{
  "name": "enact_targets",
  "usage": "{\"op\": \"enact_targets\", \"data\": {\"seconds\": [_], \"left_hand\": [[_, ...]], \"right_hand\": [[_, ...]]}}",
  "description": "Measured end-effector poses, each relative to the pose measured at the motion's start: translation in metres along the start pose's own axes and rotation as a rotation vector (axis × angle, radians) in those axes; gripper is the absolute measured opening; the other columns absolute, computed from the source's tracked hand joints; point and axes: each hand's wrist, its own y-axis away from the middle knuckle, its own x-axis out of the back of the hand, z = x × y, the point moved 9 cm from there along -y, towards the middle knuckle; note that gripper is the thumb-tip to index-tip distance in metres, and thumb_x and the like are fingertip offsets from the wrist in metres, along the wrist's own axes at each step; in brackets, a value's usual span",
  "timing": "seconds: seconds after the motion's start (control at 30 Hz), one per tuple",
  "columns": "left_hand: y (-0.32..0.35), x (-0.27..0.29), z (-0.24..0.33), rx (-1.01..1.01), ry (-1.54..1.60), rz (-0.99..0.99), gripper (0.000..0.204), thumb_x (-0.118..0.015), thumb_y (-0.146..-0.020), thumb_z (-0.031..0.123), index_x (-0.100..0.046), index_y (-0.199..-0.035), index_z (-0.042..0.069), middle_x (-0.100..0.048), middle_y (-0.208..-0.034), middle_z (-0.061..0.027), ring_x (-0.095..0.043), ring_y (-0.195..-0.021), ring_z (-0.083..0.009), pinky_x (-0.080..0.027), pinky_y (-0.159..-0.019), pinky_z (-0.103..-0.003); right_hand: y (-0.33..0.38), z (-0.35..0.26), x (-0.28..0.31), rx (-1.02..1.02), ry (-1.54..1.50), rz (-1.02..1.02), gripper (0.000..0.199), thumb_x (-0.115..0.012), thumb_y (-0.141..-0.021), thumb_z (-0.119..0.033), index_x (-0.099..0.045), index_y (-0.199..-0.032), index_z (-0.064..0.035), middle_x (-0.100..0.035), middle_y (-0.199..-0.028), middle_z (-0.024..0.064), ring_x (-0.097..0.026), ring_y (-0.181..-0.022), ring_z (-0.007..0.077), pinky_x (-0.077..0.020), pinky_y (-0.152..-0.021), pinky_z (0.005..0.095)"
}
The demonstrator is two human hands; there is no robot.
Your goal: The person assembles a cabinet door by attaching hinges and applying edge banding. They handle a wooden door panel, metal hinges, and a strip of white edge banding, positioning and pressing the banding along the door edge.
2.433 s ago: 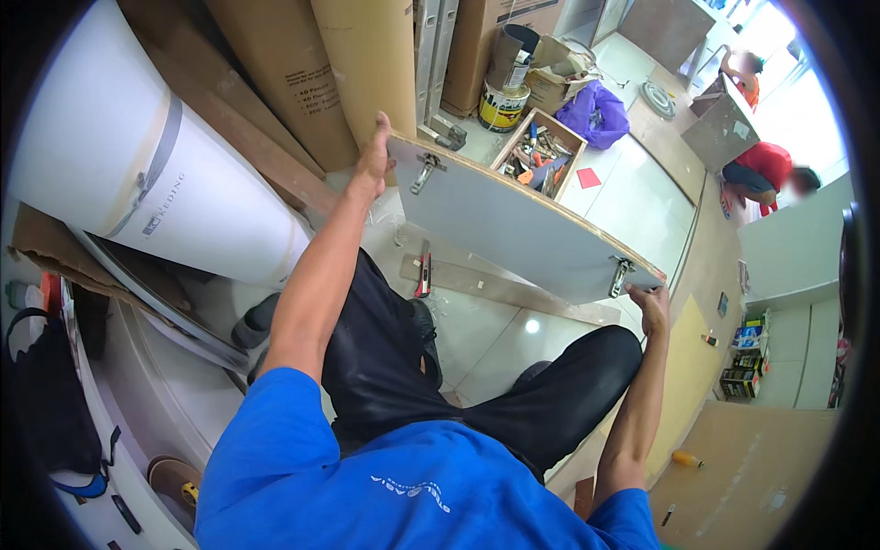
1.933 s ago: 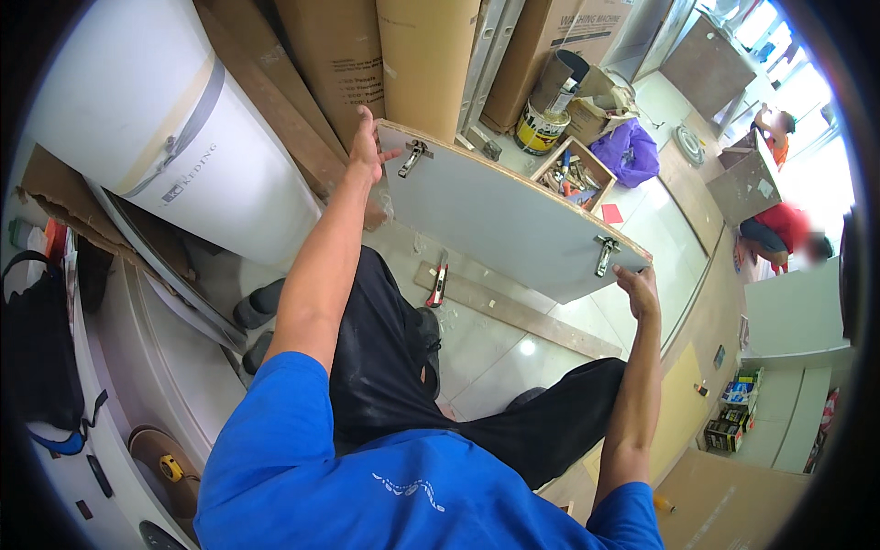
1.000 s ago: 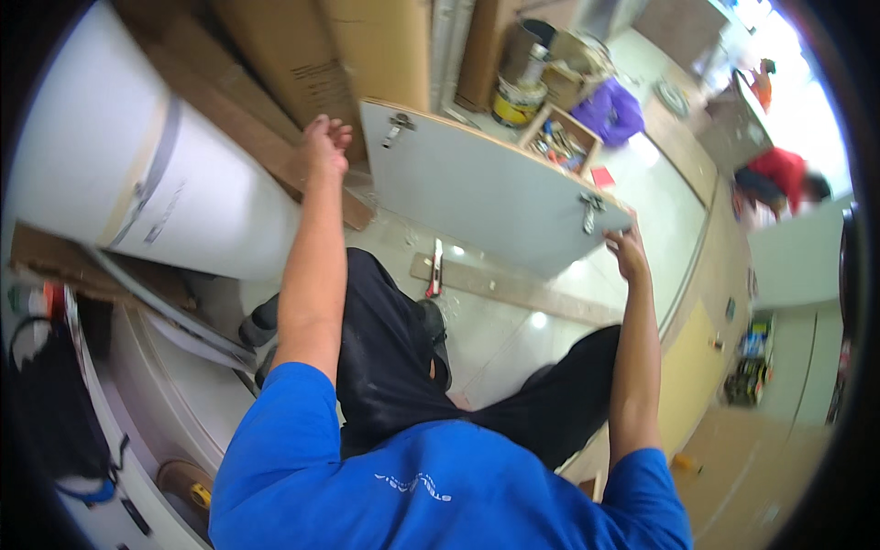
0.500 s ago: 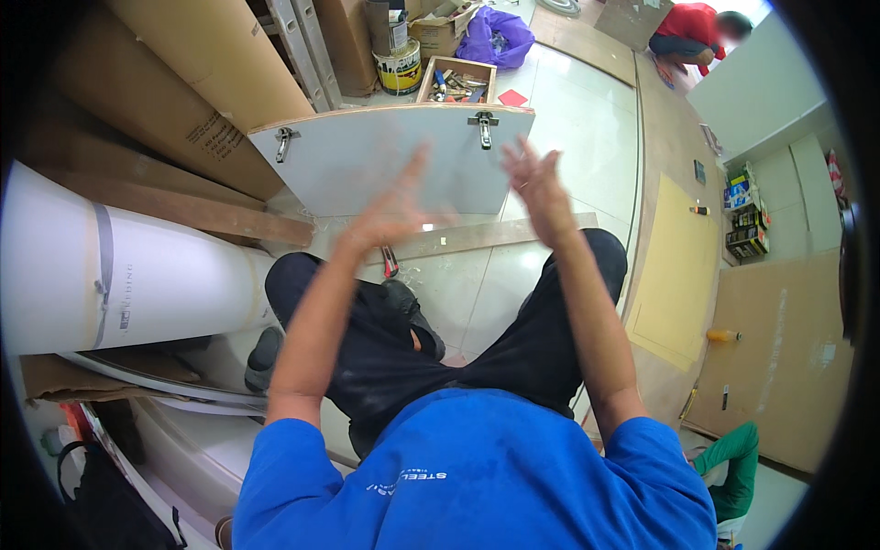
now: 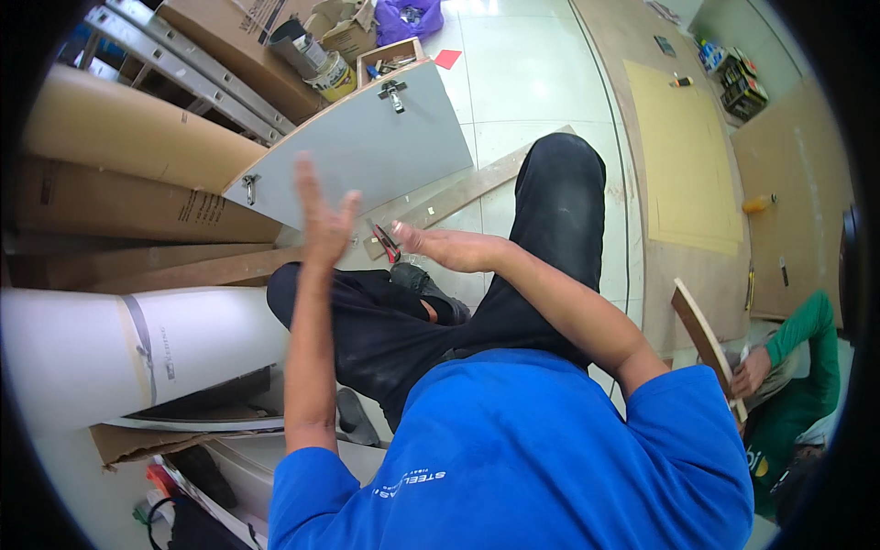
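Observation:
In front of my chest my left hand is raised, blurred, with its fingers spread and nothing in them. My right hand reaches inward over my lap, its fingers stretched flat and empty. Just beyond the hands, a grey panel with a curved edge leans upright, bearing two metal hinges, one at its left end and one near its top right. Between my hands, a red utility knife lies on the floor, close to a long flat wooden strip.
To my left lie a white roll, cardboard boxes and a ladder. A tool tray and a purple bag stand behind the panel. At right, a co-worker's green sleeve shows beside a curved wooden piece.
My right hand has moved down and inward; my left hand has shifted left. The view has turned, tilting the panel. A co-worker with a wooden piece now shows at right; the red-shirted person is out of view.

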Motion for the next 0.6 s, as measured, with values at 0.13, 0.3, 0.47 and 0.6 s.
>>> {"op": "enact_targets", "data": {"seconds": [0.13, 0.3, 0.47, 0.6], "left_hand": [[0.003, 0.020, -0.087, 0.527, 0.279, -0.330, 0.088, -0.076, -0.094, 0.033, -0.029, -0.163, 0.007, -0.042, -0.159, -0.0247, -0.047, -0.143, -0.0402, -0.042, -0.115, -0.048], [0.033, -0.081, -0.079, 0.479, 0.173, -1.130, 0.079, -0.076, -0.093, 0.042, -0.044, -0.156, 0.007, -0.062, -0.142, -0.0228, -0.062, -0.128, -0.0354, -0.049, -0.108, -0.042], [0.007, -0.169, -0.055, 0.297, -0.109, -1.185, 0.073, -0.075, -0.092, 0.041, -0.050, -0.150, 0.003, -0.064, -0.132, -0.0305, -0.063, -0.123, -0.0418, -0.050, -0.104, -0.046], [0.009, -0.196, -0.030, 0.223, -0.023, -1.320, 0.074, -0.075, -0.092, 0.037, -0.047, -0.152, 0.004, -0.066, -0.127, -0.0282, -0.064, -0.119, -0.0426, -0.050, -0.101, -0.049]], "right_hand": [[0.023, -0.045, 0.066, 0.194, 0.290, 0.345, 0.106, -0.031, -0.097, -0.082, -0.015, -0.165, -0.0032, -0.015, -0.170, 0.0278, -0.030, -0.154, 0.0391, -0.0262, -0.125, 0.0453], [0.054, -0.110, 0.249, 0.543, 0.047, 0.822, 0.092, -0.050, -0.103, -0.063, -0.023, -0.163, 0.0003, -0.038, -0.163, 0.0206, -0.037, -0.151, 0.0328, -0.0297, -0.123, 0.0395], [0.047, -0.063, 0.317, 0.502, -0.394, 1.266, 0.073, -0.054, -0.104, -0.052, -0.041, -0.152, 0.0027, -0.050, -0.152, 0.0211, -0.054, -0.135, 0.0313, -0.0435, -0.110, 0.0402], [0.033, -0.029, 0.308, 0.308, -0.459, 1.194, 0.072, -0.057, -0.104, -0.048, -0.040, -0.153, 0.0015, -0.052, -0.149, 0.0204, -0.059, -0.129, 0.0298, -0.0467, -0.105, 0.0398]]}}
